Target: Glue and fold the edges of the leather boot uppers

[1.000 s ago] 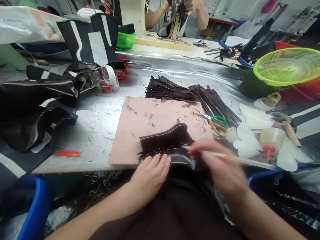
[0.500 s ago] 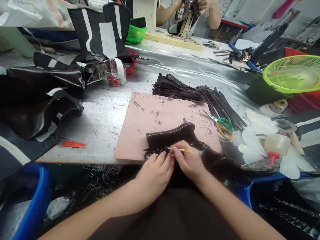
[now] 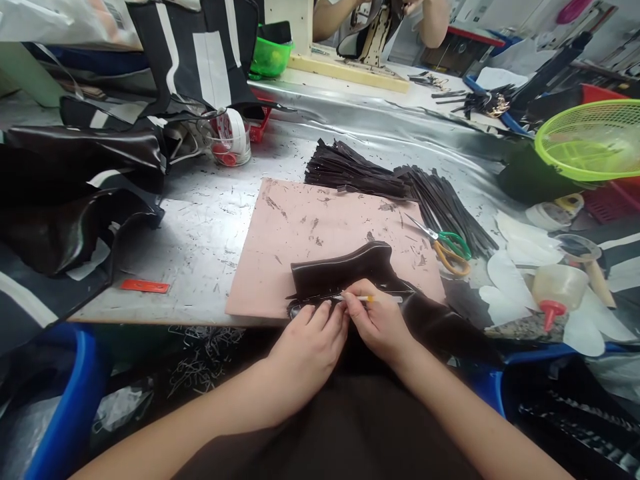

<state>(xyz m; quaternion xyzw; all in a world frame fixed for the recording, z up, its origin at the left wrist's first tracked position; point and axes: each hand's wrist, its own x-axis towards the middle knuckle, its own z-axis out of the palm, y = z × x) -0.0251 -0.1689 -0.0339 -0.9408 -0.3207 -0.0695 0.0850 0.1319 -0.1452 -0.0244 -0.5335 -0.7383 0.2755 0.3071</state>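
A dark brown, glossy leather piece [image 3: 345, 265] lies across the front of a pink cutting board [image 3: 280, 227], its right part hanging toward the table edge. My left hand [image 3: 311, 343] presses its fingertips on the leather's near edge; the thumb is hidden. In a pinch, my right hand [image 3: 377, 320] holds a slim pen [image 3: 371, 299] with a yellow band, its tip pointing left at the leather just above my left fingertips. Green-and-orange-handled scissors [image 3: 445, 247] lie at the board's right edge, blades parted. Behind the leather are bundles of dark leather strips [image 3: 355, 170].
At left are stacked dark leather pieces [image 3: 75, 220] and an orange-red strip [image 3: 145, 286]. A glue bottle [image 3: 557, 290], white paper templates [image 3: 507, 280] and a yellow-green basket [image 3: 590, 143] stand right. Blue bins [image 3: 83, 373] flank me. Another person's arms [image 3: 335, 17] work at the far side.
The view has shifted slightly, so the table sits a little higher. Both hands stay at the leather's near edge, and the pen has barely moved.
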